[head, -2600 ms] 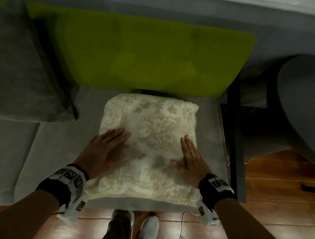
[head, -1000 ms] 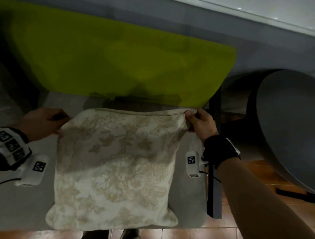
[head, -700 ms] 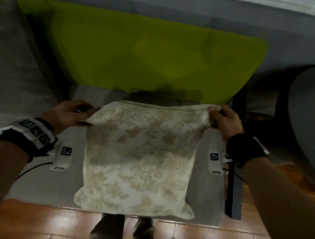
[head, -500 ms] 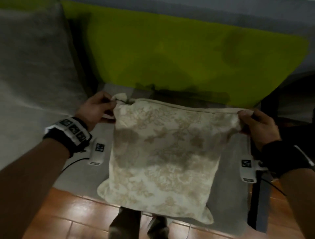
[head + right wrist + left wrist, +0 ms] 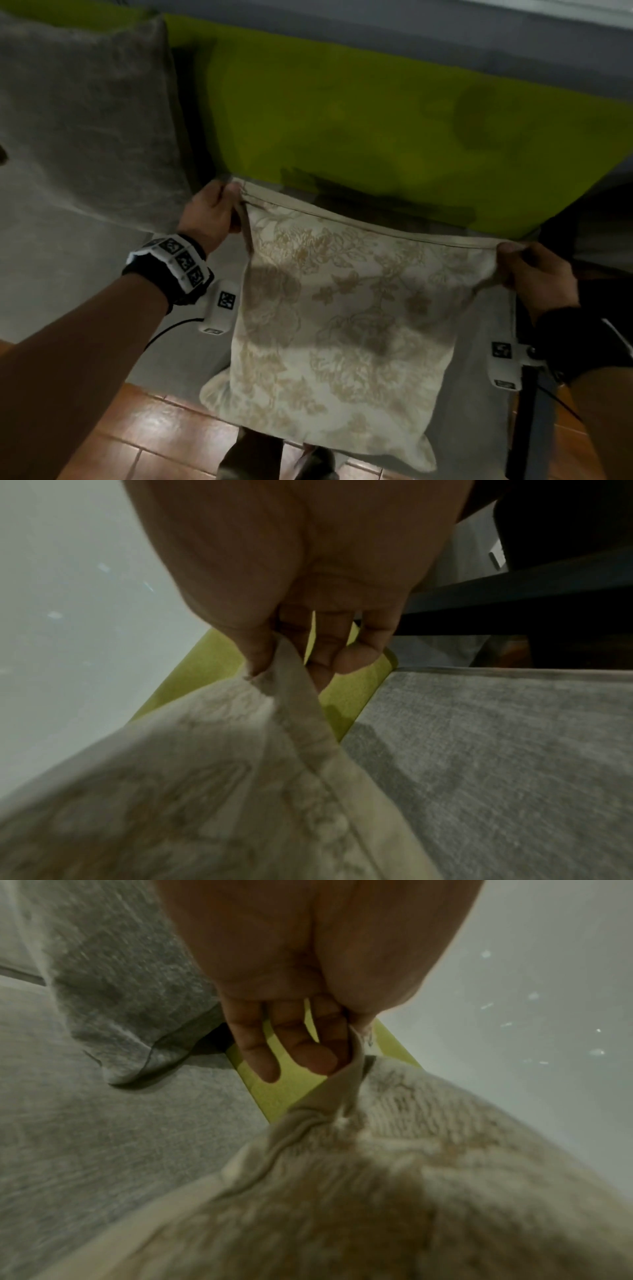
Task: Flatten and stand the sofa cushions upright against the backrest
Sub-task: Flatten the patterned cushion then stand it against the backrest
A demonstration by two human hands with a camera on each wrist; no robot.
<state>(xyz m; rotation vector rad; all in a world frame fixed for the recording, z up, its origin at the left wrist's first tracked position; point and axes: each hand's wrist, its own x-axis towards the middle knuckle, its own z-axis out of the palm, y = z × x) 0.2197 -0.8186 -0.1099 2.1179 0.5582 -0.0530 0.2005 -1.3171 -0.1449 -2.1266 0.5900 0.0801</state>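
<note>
Head view: both hands pinch the floral cushion (image 5: pixel 346 308) over grey seat (image 5: pixel 68 260), green backrest (image 5: pixel 376 126) behind

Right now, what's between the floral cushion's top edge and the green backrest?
A strip of bare grey seat, mostly in shadow, lies between the cushion and the backrest. Nothing else sits there. Head view shows it best.

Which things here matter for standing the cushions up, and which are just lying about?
Part of the job:
floral cushion, pinched at its top corners by left hand and right hand
green backrest
grey cushion
sofa seat

Just there:
tiled floor
dark frame
</note>
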